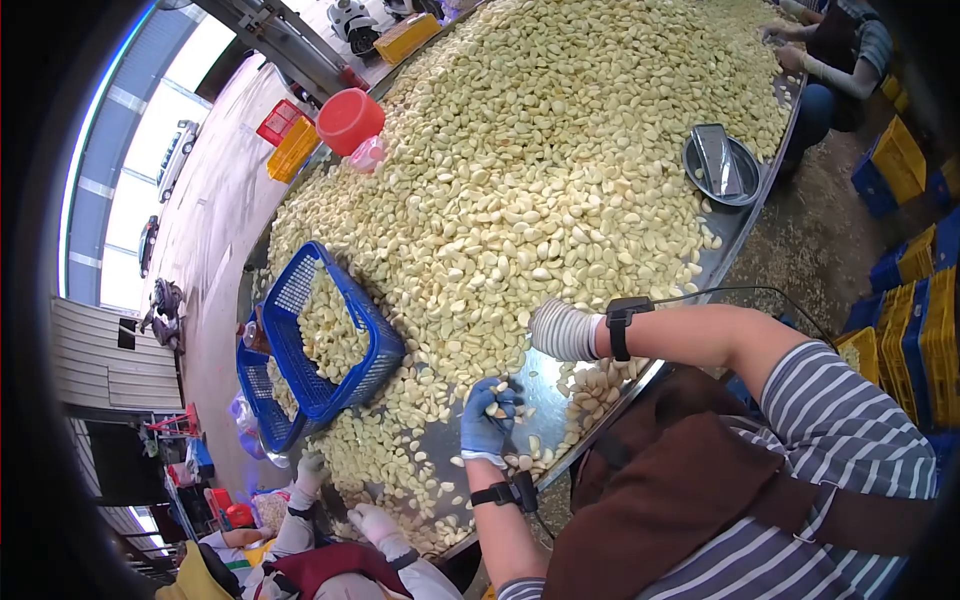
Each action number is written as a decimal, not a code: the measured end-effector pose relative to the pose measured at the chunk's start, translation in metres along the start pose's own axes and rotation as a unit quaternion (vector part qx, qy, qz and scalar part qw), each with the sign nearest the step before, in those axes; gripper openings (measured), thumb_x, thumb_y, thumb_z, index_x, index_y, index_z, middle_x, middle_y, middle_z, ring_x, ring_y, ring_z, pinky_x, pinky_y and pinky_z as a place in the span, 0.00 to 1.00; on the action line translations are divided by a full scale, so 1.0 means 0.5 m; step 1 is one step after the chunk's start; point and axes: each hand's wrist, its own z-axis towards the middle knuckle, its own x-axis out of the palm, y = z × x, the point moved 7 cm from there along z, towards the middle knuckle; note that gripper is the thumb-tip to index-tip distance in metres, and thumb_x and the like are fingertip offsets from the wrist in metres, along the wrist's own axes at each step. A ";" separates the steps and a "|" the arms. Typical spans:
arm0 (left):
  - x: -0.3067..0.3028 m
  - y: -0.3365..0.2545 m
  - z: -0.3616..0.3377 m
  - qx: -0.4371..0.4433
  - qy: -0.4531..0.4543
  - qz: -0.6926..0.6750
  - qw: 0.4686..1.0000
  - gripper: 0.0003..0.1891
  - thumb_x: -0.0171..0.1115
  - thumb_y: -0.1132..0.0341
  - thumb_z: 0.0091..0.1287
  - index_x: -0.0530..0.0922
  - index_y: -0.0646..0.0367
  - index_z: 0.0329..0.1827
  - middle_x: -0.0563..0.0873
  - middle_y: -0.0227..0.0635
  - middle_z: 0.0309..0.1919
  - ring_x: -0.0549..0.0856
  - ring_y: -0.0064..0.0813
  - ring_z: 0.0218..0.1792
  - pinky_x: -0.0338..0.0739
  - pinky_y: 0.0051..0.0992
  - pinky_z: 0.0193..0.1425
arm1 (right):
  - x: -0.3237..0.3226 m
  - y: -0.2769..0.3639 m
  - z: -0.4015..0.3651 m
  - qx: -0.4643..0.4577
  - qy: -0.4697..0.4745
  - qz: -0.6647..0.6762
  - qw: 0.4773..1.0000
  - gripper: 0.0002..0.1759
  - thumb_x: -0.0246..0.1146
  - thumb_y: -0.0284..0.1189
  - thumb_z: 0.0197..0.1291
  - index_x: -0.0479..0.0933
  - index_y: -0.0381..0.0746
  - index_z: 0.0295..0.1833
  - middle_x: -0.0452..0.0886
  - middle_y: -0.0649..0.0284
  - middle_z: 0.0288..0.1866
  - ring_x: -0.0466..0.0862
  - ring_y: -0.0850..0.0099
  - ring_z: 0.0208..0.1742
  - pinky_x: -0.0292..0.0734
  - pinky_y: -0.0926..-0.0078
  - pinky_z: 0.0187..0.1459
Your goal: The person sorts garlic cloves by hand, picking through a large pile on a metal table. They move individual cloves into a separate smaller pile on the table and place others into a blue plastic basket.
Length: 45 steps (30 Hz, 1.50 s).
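Observation:
A broad heap of pale, peeled pieces that look like garlic cloves (pixel 540 200) covers the metal table (pixel 440 445). My left hand (pixel 487 415), in a blue glove, has its fingers curled around a few cloves above a bare patch of metal. My right hand (pixel 565 330), in a white ribbed glove, rests at the near edge of the heap with its back towards me; its fingertips are hidden against the cloves. Below it, a small group of cloves (pixel 595 390) lies by the table's edge. Both wrists wear black straps with cables.
Left of the heap, a blue basket (pixel 385 365) holding cloves leans over another blue basket (pixel 262 400). A metal bowl (pixel 735 180) with a flat object stands near the right edge. Co-workers' gloved hands (pixel 375 525) are close at lower left. Yellow crates (pixel 900 330) stack behind me at right.

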 end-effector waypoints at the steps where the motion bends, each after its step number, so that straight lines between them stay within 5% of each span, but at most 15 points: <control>1: -0.003 -0.016 -0.009 0.027 0.025 -0.012 0.999 0.11 0.56 0.70 0.60 0.76 0.63 0.45 0.84 0.47 0.39 0.83 0.29 0.29 0.79 0.21 0.24 | 0.005 0.003 0.002 -0.011 0.016 -0.004 1.000 0.07 0.63 0.28 0.44 0.84 0.39 0.29 0.83 0.59 0.28 0.85 0.61 0.31 0.76 0.64 0.27; 10: 0.041 0.023 0.103 0.003 -0.150 0.248 0.957 0.07 0.59 0.61 0.66 0.77 0.53 0.36 0.75 0.27 0.17 0.71 0.20 0.12 0.61 0.19 0.13 | -0.005 0.002 -0.023 0.040 0.065 0.068 0.995 0.07 0.62 0.26 0.47 0.83 0.38 0.32 0.84 0.56 0.29 0.86 0.58 0.33 0.79 0.62 0.30; 15: -0.184 -0.075 0.078 0.121 -0.340 0.134 0.923 0.16 0.48 0.69 0.67 0.73 0.44 0.57 0.69 0.26 0.14 0.65 0.19 0.09 0.55 0.20 0.09 | 0.008 -0.008 -0.043 0.046 0.001 0.106 0.993 0.07 0.62 0.25 0.47 0.80 0.35 0.32 0.81 0.53 0.26 0.84 0.55 0.31 0.79 0.60 0.29; 19: -0.383 -0.107 -0.051 0.151 -0.483 0.107 0.856 0.14 0.48 0.72 0.66 0.75 0.39 0.49 0.68 0.26 0.14 0.64 0.19 0.09 0.55 0.20 0.09 | 0.016 -0.024 -0.032 0.048 0.077 0.168 0.982 0.08 0.62 0.28 0.48 0.80 0.36 0.34 0.82 0.52 0.30 0.84 0.52 0.33 0.79 0.59 0.35; 22: -0.308 -0.087 -0.082 0.030 -0.420 0.215 0.881 0.11 0.50 0.73 0.66 0.78 0.46 0.45 0.73 0.28 0.16 0.65 0.20 0.09 0.57 0.21 0.09 | 0.009 -0.043 -0.028 0.112 0.102 0.301 0.942 0.11 0.61 0.30 0.50 0.79 0.34 0.37 0.81 0.51 0.28 0.83 0.53 0.31 0.79 0.59 0.34; 24: -0.219 -0.053 -0.074 0.089 -0.304 0.207 0.926 0.08 0.53 0.71 0.67 0.79 0.54 0.45 0.75 0.29 0.18 0.67 0.19 0.10 0.59 0.20 0.10 | 0.043 -0.054 -0.028 0.110 0.115 0.440 0.884 0.10 0.60 0.30 0.54 0.78 0.35 0.39 0.81 0.56 0.26 0.83 0.61 0.28 0.78 0.64 0.32; 26: -0.079 -0.026 -0.065 0.080 -0.190 0.157 0.966 0.09 0.56 0.68 0.68 0.79 0.59 0.48 0.75 0.28 0.19 0.69 0.17 0.13 0.61 0.17 0.13 | 0.082 -0.062 -0.044 0.223 0.132 0.753 0.605 0.10 0.60 0.31 0.58 0.77 0.37 0.43 0.81 0.62 0.27 0.81 0.71 0.26 0.78 0.71 0.30; 28: 0.004 0.017 -0.027 0.089 -0.074 0.164 0.980 0.13 0.55 0.64 0.69 0.78 0.61 0.51 0.76 0.27 0.20 0.71 0.17 0.16 0.63 0.14 0.17 | 0.060 -0.065 -0.057 0.224 0.139 0.755 0.600 0.10 0.61 0.30 0.59 0.77 0.38 0.45 0.81 0.66 0.30 0.80 0.76 0.28 0.77 0.77 0.30; 30: 0.058 0.067 0.001 -0.040 -0.031 0.109 0.993 0.19 0.54 0.55 0.71 0.77 0.62 0.52 0.76 0.26 0.22 0.72 0.17 0.18 0.64 0.13 0.19 | 0.030 -0.064 -0.059 0.190 0.089 0.784 0.584 0.13 0.63 0.30 0.57 0.77 0.38 0.47 0.81 0.65 0.32 0.80 0.77 0.29 0.77 0.77 0.31; 32: 0.096 0.110 0.017 -0.081 -0.002 -0.035 0.996 0.28 0.50 0.42 0.71 0.77 0.61 0.52 0.79 0.31 0.31 0.77 0.20 0.28 0.70 0.16 0.27 | -0.027 -0.044 -0.051 0.157 0.107 0.679 0.709 0.13 0.66 0.32 0.57 0.79 0.38 0.45 0.83 0.66 0.35 0.81 0.77 0.31 0.78 0.75 0.32; 34: 0.126 0.113 0.021 -0.083 0.071 -0.102 0.989 0.22 0.54 0.49 0.71 0.77 0.62 0.50 0.80 0.33 0.35 0.78 0.24 0.34 0.73 0.19 0.32 | -0.095 -0.023 -0.033 0.039 -0.072 0.580 0.810 0.11 0.65 0.32 0.56 0.81 0.38 0.42 0.85 0.62 0.34 0.83 0.70 0.33 0.78 0.70 0.33; 35: 0.119 0.114 0.023 -0.086 0.070 -0.097 0.989 0.22 0.54 0.49 0.71 0.77 0.62 0.50 0.80 0.33 0.35 0.78 0.24 0.34 0.73 0.19 0.32 | -0.096 -0.022 -0.023 0.041 -0.076 0.583 0.808 0.11 0.65 0.32 0.56 0.81 0.38 0.42 0.85 0.62 0.34 0.83 0.70 0.33 0.78 0.70 0.33; 37: 0.087 0.119 0.040 -0.100 0.010 -0.176 0.979 0.14 0.58 0.59 0.69 0.77 0.63 0.46 0.80 0.35 0.34 0.78 0.27 0.34 0.75 0.22 0.34 | -0.077 -0.036 0.004 0.082 -0.020 0.323 0.943 0.08 0.62 0.28 0.54 0.81 0.36 0.37 0.84 0.56 0.31 0.85 0.61 0.33 0.79 0.68 0.34; 41: 0.037 0.115 0.052 -0.072 -0.064 -0.034 0.995 0.08 0.60 0.71 0.63 0.77 0.57 0.45 0.80 0.33 0.31 0.80 0.23 0.28 0.72 0.16 0.23 | -0.015 0.022 0.050 0.011 0.029 0.083 0.996 0.08 0.62 0.27 0.46 0.84 0.37 0.33 0.84 0.56 0.29 0.86 0.60 0.31 0.78 0.63 0.26; 45: -0.122 0.063 0.085 -0.090 -0.126 -0.013 0.988 0.11 0.57 0.75 0.61 0.78 0.57 0.47 0.79 0.34 0.30 0.80 0.23 0.29 0.73 0.17 0.24 | 0.020 0.043 0.082 0.000 0.011 0.060 0.998 0.08 0.62 0.26 0.47 0.84 0.38 0.32 0.84 0.58 0.27 0.86 0.61 0.30 0.77 0.63 0.25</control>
